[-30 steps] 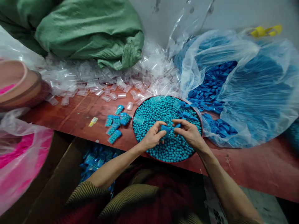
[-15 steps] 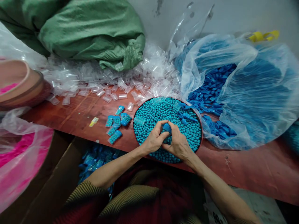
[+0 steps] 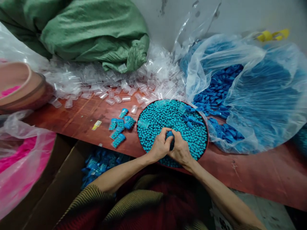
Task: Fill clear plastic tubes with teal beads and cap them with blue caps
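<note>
A round red-rimmed tub (image 3: 208, 140) full of small teal balls (image 3: 158, 115) stands at the front edge of the red table. Over its near part, my left hand (image 3: 160, 145) and my right hand (image 3: 179, 147) meet around a small container with a blue cap (image 3: 170, 137). Fingers and thumbs of both hands press on it, and its lower part is hidden. Several blue caps (image 3: 192, 120) and a few clear cups lie on the balls. Left of the tub, several filled, blue-capped containers (image 3: 118, 140) lie on the table.
Clear cups (image 3: 110, 76) are heaped behind, partly under a green sack (image 3: 96, 32). At the right is a clear bag (image 3: 263, 95) of blue caps. Pink bowls (image 3: 28, 86) and a bag of pink pieces (image 3: 26, 156) are at the left. Filled containers (image 3: 100, 164) lie below the table edge.
Both hands have moved slightly down toward me with the container between them. The blue cap is tilted differently and more covered by the fingers.
</note>
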A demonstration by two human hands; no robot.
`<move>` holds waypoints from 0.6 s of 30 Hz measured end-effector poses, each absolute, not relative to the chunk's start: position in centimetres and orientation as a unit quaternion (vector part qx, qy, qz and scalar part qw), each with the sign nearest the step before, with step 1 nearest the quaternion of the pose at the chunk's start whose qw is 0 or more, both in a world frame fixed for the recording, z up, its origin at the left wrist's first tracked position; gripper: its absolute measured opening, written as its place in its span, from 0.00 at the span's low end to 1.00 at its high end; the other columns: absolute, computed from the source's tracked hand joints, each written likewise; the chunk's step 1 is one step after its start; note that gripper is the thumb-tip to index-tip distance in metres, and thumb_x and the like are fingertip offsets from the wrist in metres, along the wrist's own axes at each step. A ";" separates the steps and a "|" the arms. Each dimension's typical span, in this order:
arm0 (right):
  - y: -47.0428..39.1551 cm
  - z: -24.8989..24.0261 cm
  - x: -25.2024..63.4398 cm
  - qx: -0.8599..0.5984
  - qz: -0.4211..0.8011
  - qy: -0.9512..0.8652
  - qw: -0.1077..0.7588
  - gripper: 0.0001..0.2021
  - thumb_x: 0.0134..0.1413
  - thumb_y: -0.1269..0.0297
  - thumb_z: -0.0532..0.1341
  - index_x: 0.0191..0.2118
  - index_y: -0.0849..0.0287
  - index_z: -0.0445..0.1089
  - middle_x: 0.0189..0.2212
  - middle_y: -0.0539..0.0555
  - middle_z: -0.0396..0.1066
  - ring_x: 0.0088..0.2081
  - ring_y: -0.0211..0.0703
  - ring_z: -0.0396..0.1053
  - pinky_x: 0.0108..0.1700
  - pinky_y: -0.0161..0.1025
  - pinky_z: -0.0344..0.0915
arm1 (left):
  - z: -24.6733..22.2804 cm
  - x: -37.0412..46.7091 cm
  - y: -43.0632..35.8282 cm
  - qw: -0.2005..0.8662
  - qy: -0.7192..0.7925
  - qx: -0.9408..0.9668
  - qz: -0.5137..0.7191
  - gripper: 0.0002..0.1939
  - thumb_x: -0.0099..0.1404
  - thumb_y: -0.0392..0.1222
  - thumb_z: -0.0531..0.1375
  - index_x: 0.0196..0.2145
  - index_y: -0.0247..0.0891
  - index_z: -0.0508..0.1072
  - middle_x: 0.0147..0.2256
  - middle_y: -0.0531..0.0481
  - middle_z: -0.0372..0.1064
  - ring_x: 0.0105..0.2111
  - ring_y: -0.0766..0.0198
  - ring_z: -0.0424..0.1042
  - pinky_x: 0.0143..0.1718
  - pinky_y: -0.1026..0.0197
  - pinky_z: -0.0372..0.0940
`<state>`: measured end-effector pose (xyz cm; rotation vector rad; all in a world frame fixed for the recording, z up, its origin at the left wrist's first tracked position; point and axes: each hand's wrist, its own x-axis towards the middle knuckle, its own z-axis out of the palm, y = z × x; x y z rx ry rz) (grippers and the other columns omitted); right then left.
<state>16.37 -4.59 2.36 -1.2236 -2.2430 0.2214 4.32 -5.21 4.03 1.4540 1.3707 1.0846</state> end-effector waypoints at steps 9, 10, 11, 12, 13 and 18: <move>-1.8 4.6 18.8 -0.473 0.093 -0.854 0.197 0.23 0.58 0.57 0.54 0.57 0.59 0.59 0.49 0.61 0.67 0.45 0.51 0.70 0.38 0.43 0.69 | 5.4 -4.6 -4.9 0.316 0.629 0.565 0.431 0.15 0.61 0.43 0.53 0.45 0.37 0.64 0.37 0.50 0.67 0.35 0.64 0.67 0.41 0.60 0.64; -0.8 4.4 19.6 -0.498 0.079 -0.836 0.215 0.19 0.60 0.59 0.53 0.54 0.59 0.62 0.45 0.60 0.69 0.44 0.50 0.70 0.40 0.43 0.68 | 5.6 -6.5 -5.0 0.274 0.660 0.562 0.418 0.16 0.62 0.44 0.53 0.46 0.37 0.65 0.38 0.49 0.67 0.36 0.63 0.67 0.41 0.59 0.64; 0.3 4.1 20.3 -0.525 0.058 -0.818 0.226 0.17 0.60 0.60 0.52 0.52 0.59 0.64 0.42 0.60 0.71 0.43 0.50 0.70 0.41 0.43 0.67 | 5.7 -8.2 -5.2 0.223 0.696 0.553 0.400 0.16 0.61 0.44 0.53 0.46 0.37 0.65 0.38 0.48 0.68 0.36 0.62 0.68 0.41 0.58 0.64; 1.3 3.7 20.8 -0.549 0.034 -0.803 0.229 0.16 0.60 0.60 0.52 0.51 0.60 0.65 0.40 0.60 0.72 0.41 0.50 0.70 0.41 0.43 0.66 | 5.8 -9.7 -5.3 0.171 0.734 0.544 0.370 0.17 0.61 0.44 0.53 0.47 0.36 0.66 0.38 0.47 0.69 0.36 0.60 0.68 0.42 0.56 0.64; 2.4 3.4 21.2 -0.569 0.007 -0.791 0.224 0.16 0.60 0.60 0.53 0.50 0.61 0.66 0.39 0.60 0.71 0.40 0.51 0.69 0.40 0.43 0.65 | 5.8 -10.8 -5.3 0.117 0.759 0.538 0.349 0.17 0.61 0.43 0.53 0.47 0.35 0.66 0.39 0.46 0.69 0.38 0.57 0.68 0.44 0.53 0.63; 5.5 2.1 21.0 -0.611 -0.082 -0.776 0.134 0.12 0.56 0.61 0.57 0.42 0.63 0.68 0.35 0.63 0.69 0.36 0.51 0.65 0.32 0.40 0.59 | 5.6 -9.4 -4.6 -0.004 0.740 0.596 0.311 0.15 0.64 0.41 0.50 0.46 0.34 0.68 0.42 0.41 0.70 0.43 0.53 0.68 0.48 0.52 0.61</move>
